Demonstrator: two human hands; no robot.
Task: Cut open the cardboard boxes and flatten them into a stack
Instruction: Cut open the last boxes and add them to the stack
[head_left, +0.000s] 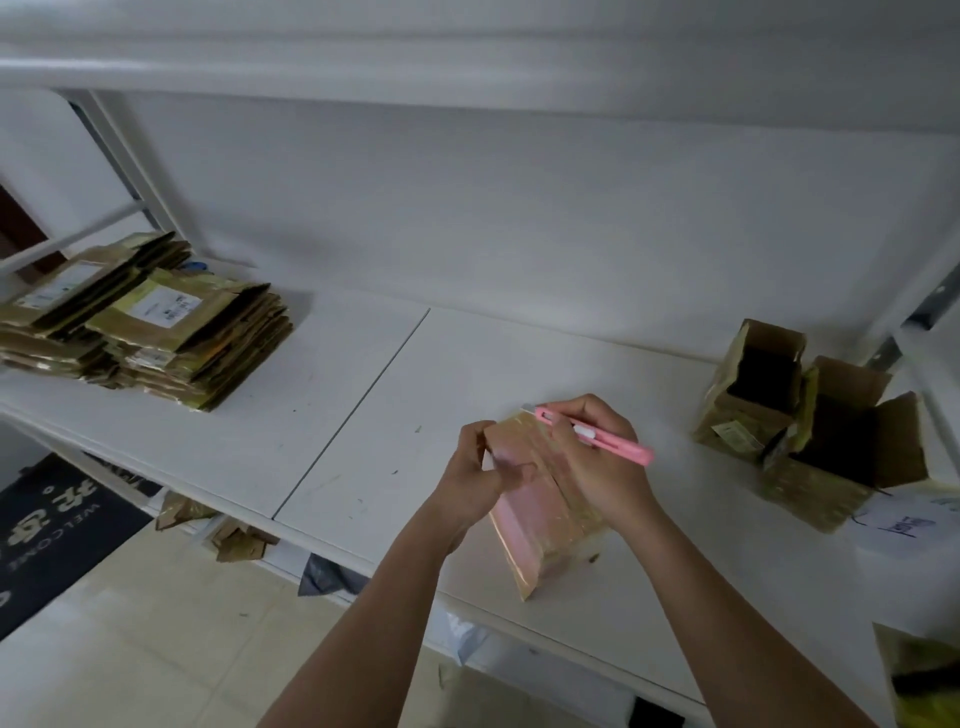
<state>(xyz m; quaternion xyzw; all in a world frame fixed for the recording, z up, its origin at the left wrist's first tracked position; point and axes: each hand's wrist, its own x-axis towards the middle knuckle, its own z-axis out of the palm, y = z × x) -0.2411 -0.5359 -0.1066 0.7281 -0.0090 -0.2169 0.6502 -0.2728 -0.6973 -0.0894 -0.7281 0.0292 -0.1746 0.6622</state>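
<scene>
Both hands grip one glossy, seemingly taped box.

The place looks like a small packing or stock room rather than a home. A long white worktable runs under a white metal shelf frame against a bare white wall. At ten o'clock sits a stack of flattened cardboard boxes with shipping labels; at three o'clock stand opened boxes. Cardboard scraps lie on the tiled floor, beside a dark welcome mat at eight o'clock.
</scene>
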